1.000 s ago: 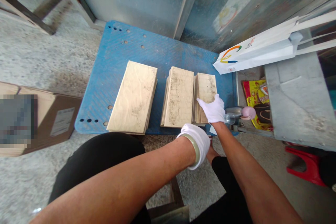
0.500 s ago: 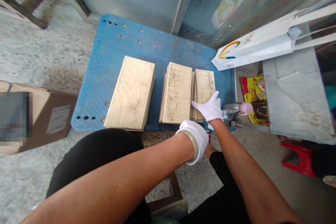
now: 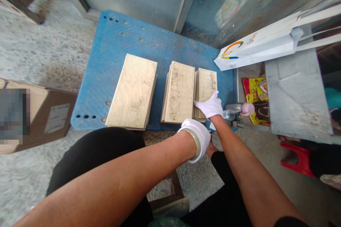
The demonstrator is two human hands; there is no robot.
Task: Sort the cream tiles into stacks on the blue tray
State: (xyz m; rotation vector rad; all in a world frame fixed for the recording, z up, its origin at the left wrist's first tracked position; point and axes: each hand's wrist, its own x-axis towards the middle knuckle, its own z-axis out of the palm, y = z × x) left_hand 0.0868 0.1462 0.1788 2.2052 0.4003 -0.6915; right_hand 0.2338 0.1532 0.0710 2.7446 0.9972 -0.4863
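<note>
Three stacks of thin pale wooden boards lie side by side on a blue plastic platform (image 3: 87, 88). The left stack (image 3: 133, 92) is the largest; the middle stack (image 3: 179, 94) and the narrow right stack (image 3: 207, 81) have dark smudges on top. My right hand (image 3: 210, 105), in a white glove, is at the near end of the right stack. Its thumb reaches that stack's left side and its fingers lie along the right side, spanning its width. My left hand (image 3: 197, 136), also gloved, is bent down at the near edge, below the middle and right stacks; its fingers are hidden.
A white paper bag (image 3: 255, 48) leans at the back right. A metal flask with a pink lid (image 3: 247, 109) and a yellow packet (image 3: 254, 92) lie to the right, beside a grey metal surface (image 3: 293, 95). At left stands a cardboard box (image 3: 53, 113); a red stool (image 3: 295, 159) is at lower right.
The whole view has shifted slightly. Both hands stay in nearly the same places by the right stack, and the stacks have not moved on the platform.
</note>
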